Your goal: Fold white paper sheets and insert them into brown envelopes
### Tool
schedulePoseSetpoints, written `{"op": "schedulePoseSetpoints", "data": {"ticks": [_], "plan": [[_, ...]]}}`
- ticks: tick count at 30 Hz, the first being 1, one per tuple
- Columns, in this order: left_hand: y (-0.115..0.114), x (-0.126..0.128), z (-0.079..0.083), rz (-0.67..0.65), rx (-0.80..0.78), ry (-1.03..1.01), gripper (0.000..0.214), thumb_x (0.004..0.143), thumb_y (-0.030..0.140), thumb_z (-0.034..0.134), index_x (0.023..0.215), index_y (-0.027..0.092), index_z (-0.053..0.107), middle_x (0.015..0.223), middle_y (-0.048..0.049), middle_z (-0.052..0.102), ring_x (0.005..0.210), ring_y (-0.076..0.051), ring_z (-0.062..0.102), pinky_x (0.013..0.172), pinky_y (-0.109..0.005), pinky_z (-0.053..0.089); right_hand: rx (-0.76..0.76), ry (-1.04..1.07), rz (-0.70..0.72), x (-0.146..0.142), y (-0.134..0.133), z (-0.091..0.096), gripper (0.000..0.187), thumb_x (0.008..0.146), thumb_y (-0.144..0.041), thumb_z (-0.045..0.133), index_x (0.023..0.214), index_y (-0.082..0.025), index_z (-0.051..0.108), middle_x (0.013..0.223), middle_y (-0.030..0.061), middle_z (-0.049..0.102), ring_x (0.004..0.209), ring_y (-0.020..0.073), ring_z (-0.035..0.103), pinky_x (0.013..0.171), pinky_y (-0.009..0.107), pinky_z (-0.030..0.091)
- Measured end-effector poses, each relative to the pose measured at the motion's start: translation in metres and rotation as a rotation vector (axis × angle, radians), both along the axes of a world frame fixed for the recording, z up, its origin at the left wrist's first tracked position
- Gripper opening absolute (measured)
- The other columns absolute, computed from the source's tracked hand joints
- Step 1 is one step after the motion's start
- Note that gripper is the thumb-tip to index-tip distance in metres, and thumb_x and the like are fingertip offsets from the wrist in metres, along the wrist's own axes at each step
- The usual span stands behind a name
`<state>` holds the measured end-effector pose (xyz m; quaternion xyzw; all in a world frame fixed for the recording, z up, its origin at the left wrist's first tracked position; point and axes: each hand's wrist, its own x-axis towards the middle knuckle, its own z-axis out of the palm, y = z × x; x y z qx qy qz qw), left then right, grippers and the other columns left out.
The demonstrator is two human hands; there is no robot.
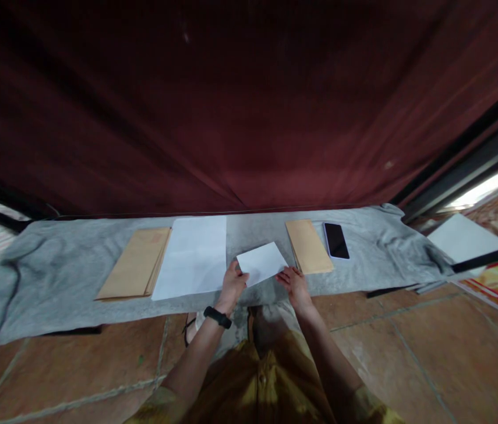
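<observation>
Between my two hands is a small white sheet of paper (263,262), perhaps folded, tilted a little with its right end farther up. My left hand (233,284) grips its left edge, thumb on top. At the lower right corner my right hand (293,282) pinches the same paper. Larger white paper (193,253) lies flat left of my left hand. Beyond it rests a stack of brown envelopes (136,262). Just right of the held paper, close to my right hand, lies a smaller pile of brown envelopes (309,246).
A grey cloth (376,253) covers the narrow bench. A phone (336,240) lies right of the smaller pile. Dark red fabric (240,118) hangs behind the bench, with dark metal bars (465,159) at the side. Tiled floor (390,347) shows below.
</observation>
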<state>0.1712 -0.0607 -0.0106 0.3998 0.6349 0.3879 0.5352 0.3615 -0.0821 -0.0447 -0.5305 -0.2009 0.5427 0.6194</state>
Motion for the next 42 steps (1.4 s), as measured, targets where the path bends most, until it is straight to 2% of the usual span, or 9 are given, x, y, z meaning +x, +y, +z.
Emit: {"op": "schedulePoseSetpoints", "data": {"ticks": [6, 9, 14, 17, 20, 23, 27, 33, 42], "plan": [[0.014, -0.005, -0.008, -0.052, 0.036, 0.151, 0.052, 0.071, 0.011, 0.062, 0.122, 0.017, 0.055, 0.065, 0.0061, 0.063, 0.054, -0.013, 0.059, 0.053, -0.023, 0.042, -0.038, -0.117, -0.051, 0.015, -0.007, -0.003, 0.029, 0.069, -0.043, 0.077, 0.083, -0.021, 0.063, 0.070, 0.0009, 0.068, 0.059, 0.0178, 0.066, 0.060, 0.035, 0.060], [0.016, -0.008, -0.008, -0.091, 0.055, 0.223, 0.050, 0.073, 0.009, 0.060, 0.122, 0.017, 0.055, 0.066, 0.0060, 0.063, 0.056, -0.013, 0.059, 0.057, -0.024, 0.044, 0.028, -0.340, -0.065, 0.018, -0.016, 0.002, 0.024, 0.079, -0.040, 0.068, 0.093, -0.020, 0.067, 0.085, 0.0046, 0.072, 0.073, 0.0203, 0.068, 0.071, 0.038, 0.060], [0.021, -0.010, -0.003, -0.151, 0.080, 0.349, 0.049, 0.075, 0.006, 0.062, 0.123, 0.015, 0.055, 0.068, 0.0044, 0.064, 0.061, -0.015, 0.063, 0.064, -0.026, 0.047, 0.406, -1.154, 0.284, 0.008, -0.028, 0.013, 0.038, 0.098, -0.027, 0.045, 0.130, -0.021, 0.063, 0.135, 0.0110, 0.064, 0.128, 0.0252, 0.057, 0.110, 0.047, 0.045], [0.024, -0.010, 0.003, -0.144, 0.102, 0.431, 0.049, 0.078, 0.008, 0.063, 0.126, 0.015, 0.054, 0.071, 0.0030, 0.065, 0.070, -0.017, 0.067, 0.072, -0.028, 0.050, 0.540, -1.448, 0.482, -0.002, -0.031, 0.011, 0.044, 0.100, -0.027, 0.047, 0.143, -0.020, 0.054, 0.148, 0.0108, 0.054, 0.139, 0.0252, 0.047, 0.117, 0.047, 0.039], [0.018, -0.009, 0.008, -0.096, 0.145, 0.524, 0.049, 0.083, 0.012, 0.062, 0.131, 0.013, 0.051, 0.085, -0.0033, 0.068, 0.085, -0.021, 0.069, 0.083, -0.034, 0.052, 0.555, -1.634, 0.505, -0.007, -0.033, 0.005, 0.046, 0.101, -0.027, 0.047, 0.146, -0.019, 0.052, 0.150, 0.0120, 0.052, 0.140, 0.0253, 0.046, 0.118, 0.047, 0.037], [-0.003, -0.003, 0.003, -0.082, 0.392, 0.730, 0.039, 0.092, 0.017, 0.052, 0.132, 0.013, 0.052, 0.114, -0.0131, 0.066, 0.109, -0.024, 0.066, 0.097, -0.040, 0.052, 0.550, -1.713, 0.486, -0.008, -0.034, 0.001, 0.046, 0.102, -0.027, 0.047, 0.147, -0.018, 0.050, 0.151, 0.0109, 0.051, 0.141, 0.0242, 0.046, 0.118, 0.046, 0.035], [-0.043, 0.007, -0.018, -0.363, 0.733, 0.952, 0.033, 0.099, 0.023, 0.043, 0.129, 0.018, 0.058, 0.136, -0.0118, 0.061, 0.131, -0.024, 0.055, 0.110, -0.043, 0.047, 0.552, -1.751, 0.470, -0.008, -0.035, 0.001, 0.046, 0.101, -0.026, 0.046, 0.147, -0.018, 0.050, 0.151, 0.0086, 0.051, 0.140, 0.0234, 0.047, 0.119, 0.044, 0.034], [-0.071, 0.002, -0.033, -0.528, 0.765, 1.178, 0.046, 0.101, 0.030, 0.042, 0.143, 0.013, 0.048, 0.150, -0.0144, 0.052, 0.141, -0.025, 0.046, 0.115, -0.046, 0.042, 0.545, -1.761, 0.470, -0.007, -0.035, -0.001, 0.046, 0.101, -0.027, 0.046, 0.146, -0.019, 0.051, 0.150, 0.0086, 0.052, 0.140, 0.0227, 0.047, 0.118, 0.043, 0.035], [-0.075, 0.008, -0.029, -0.454, 0.720, 1.253, 0.045, 0.102, 0.034, 0.041, 0.138, 0.011, 0.054, 0.146, -0.0158, 0.055, 0.137, -0.027, 0.051, 0.112, -0.046, 0.044, 0.507, -1.765, 0.438, 0.023, -0.039, -0.015, 0.048, 0.104, -0.030, 0.039, 0.150, -0.015, 0.045, 0.150, 0.0116, 0.051, 0.141, 0.0234, 0.046, 0.118, 0.045, 0.034]]}}
